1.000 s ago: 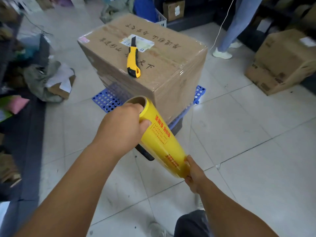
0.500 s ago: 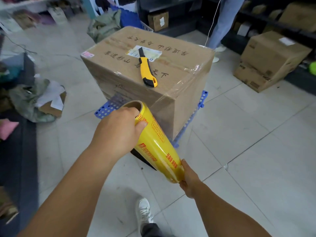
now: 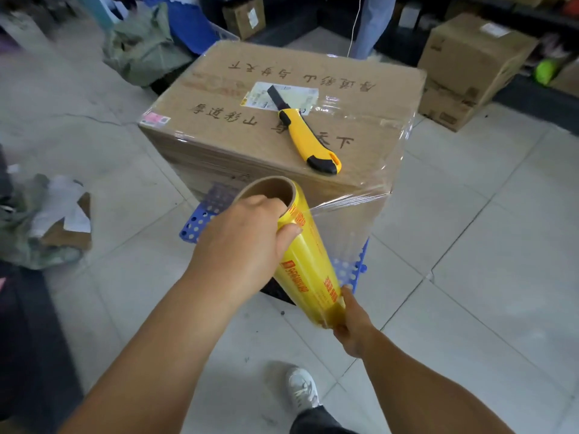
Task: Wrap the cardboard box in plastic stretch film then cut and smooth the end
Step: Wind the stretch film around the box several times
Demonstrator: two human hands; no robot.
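A big cardboard box (image 3: 238, 130) with black writing stands on a blue perforated plastic pallet (image 3: 195, 220). Clear film clings to its sides and near right corner. A yellow roll of stretch film (image 3: 308, 264) is tilted in front of the box, and a taut sheet of film (image 3: 347, 211) runs from it to the near corner. My left hand (image 3: 244, 239) grips the roll's upper end, fingers in the cardboard core. My right hand (image 3: 352, 324) holds the lower end. A yellow and black utility knife (image 3: 302, 136) lies on the box top.
Another cardboard box (image 3: 466, 67) sits on the floor at the right back. A person's legs (image 3: 372, 23) stand behind the big box. A pile of cloth and paper (image 3: 47, 220) lies at the left, a green bag (image 3: 144, 45) behind. My shoe (image 3: 302, 389) is below.
I have walked leftward round the box, so its near corner now faces me. The roll has moved with both hands and more film is drawn across the corner.
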